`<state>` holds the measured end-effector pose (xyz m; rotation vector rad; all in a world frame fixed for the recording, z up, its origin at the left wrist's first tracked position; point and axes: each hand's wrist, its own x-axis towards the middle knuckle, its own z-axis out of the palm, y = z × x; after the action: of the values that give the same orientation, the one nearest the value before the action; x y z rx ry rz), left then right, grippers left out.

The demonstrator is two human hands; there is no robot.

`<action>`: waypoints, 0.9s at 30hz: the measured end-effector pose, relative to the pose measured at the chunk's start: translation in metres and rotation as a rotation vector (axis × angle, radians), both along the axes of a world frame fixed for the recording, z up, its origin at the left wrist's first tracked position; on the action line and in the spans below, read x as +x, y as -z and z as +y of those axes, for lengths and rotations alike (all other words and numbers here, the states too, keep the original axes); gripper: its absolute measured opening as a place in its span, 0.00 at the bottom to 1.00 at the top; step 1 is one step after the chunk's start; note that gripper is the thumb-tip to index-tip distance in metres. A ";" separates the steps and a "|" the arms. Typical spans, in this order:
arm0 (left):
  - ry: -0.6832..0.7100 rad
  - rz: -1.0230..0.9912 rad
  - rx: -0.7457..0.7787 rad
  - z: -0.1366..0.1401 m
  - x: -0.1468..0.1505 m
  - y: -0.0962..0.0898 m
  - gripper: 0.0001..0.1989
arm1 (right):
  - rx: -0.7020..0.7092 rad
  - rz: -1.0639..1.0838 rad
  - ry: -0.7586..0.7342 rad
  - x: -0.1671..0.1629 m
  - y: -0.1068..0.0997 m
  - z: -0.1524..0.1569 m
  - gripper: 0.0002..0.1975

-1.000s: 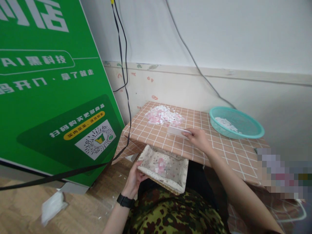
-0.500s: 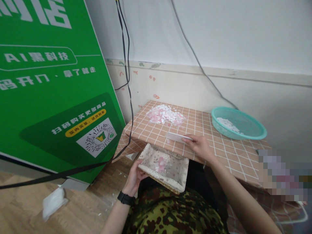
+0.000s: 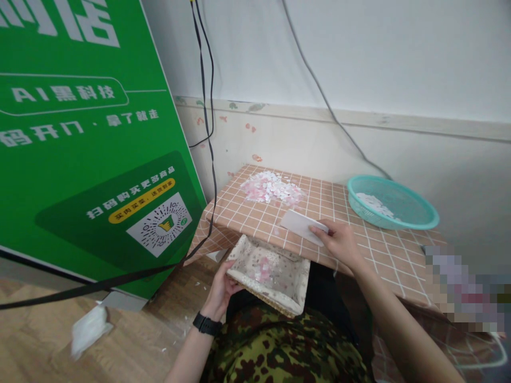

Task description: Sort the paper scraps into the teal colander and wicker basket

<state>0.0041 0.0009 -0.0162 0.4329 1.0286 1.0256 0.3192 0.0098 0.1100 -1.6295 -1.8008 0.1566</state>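
Observation:
My left hand (image 3: 222, 290) is closed on the left rim of a fabric-lined basket (image 3: 287, 300), held tilted just below the table's front edge. A few pink and pale scraps lie on the lining. My right hand (image 3: 337, 239) pinches a flat white card (image 3: 301, 226) by its right end, low over the checked tablecloth (image 3: 231, 210). Farther back on the cloth is a heap of small white and pink paper-like pieces (image 3: 271, 187). A few pink bits lie near the card's left end.
A turquoise plastic basket (image 3: 415, 210) with white pieces stands at the table's right. Black cords (image 3: 211, 175) hang in front of the table's left corner, beside a green printed panel (image 3: 99, 175). A white plastic bag (image 3: 91, 330) lies on the floor.
My right hand has moved slightly right with the card, which now shows more of its flat face. My left hand and the fabric-lined basket have hardly moved.

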 end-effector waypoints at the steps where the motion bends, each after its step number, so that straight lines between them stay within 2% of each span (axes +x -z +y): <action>1: 0.000 0.003 -0.003 0.000 0.000 0.000 0.16 | -0.004 0.014 -0.013 -0.004 0.000 -0.002 0.17; 6: 0.008 0.008 -0.007 0.000 0.000 -0.002 0.16 | -0.058 0.036 -0.128 -0.023 0.003 -0.011 0.16; 9: 0.000 0.006 0.000 -0.001 0.000 -0.002 0.16 | -0.040 -0.001 -0.067 -0.017 0.001 -0.011 0.17; 14: 0.016 0.001 0.004 0.000 -0.001 0.001 0.17 | -0.025 -0.035 0.045 0.013 -0.005 -0.005 0.17; 19: 0.020 -0.011 0.005 0.000 0.000 0.000 0.17 | -0.025 0.010 0.132 0.024 -0.004 0.000 0.18; 27: 0.016 0.008 -0.012 -0.001 0.001 -0.002 0.17 | -0.052 0.100 0.025 0.016 0.001 0.004 0.19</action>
<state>0.0049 0.0001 -0.0138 0.4350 1.0363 1.0040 0.3348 0.0142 0.1088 -1.6499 -1.7135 0.2701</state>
